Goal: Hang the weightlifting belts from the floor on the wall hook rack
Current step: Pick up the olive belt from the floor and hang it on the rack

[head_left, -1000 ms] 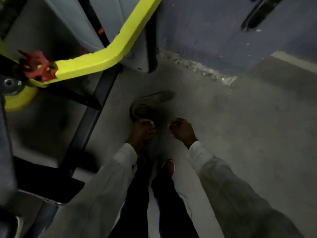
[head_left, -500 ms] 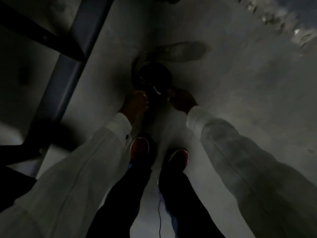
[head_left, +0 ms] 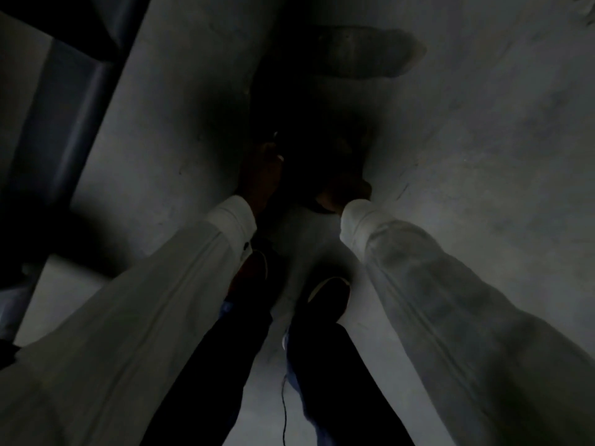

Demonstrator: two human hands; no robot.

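A weightlifting belt lies curled on the concrete floor. Its wide grey end [head_left: 363,51] points right at the top, and its dark coil [head_left: 306,123] is lost in deep shadow below that. Both my arms, in white sleeves, reach straight down to the coil. My left hand [head_left: 260,175] is at the coil's left edge with a fingernail showing against it. On the near right edge rests my right hand [head_left: 349,188], mostly in shadow. It is too dark to tell whether either hand grips the belt.
A dark metal frame beam [head_left: 64,107] runs diagonally along the left, with a crossbar at the upper left. My two shoes [head_left: 331,292] stand just below the hands. A thin cord [head_left: 285,413] hangs between my legs. Bare grey floor [head_left: 483,156] spreads to the right.
The view has dropped much closer to the floor and darkened; the yellow bar and wall have left the frame. Both hands have gone from just short of the belt to its coil.
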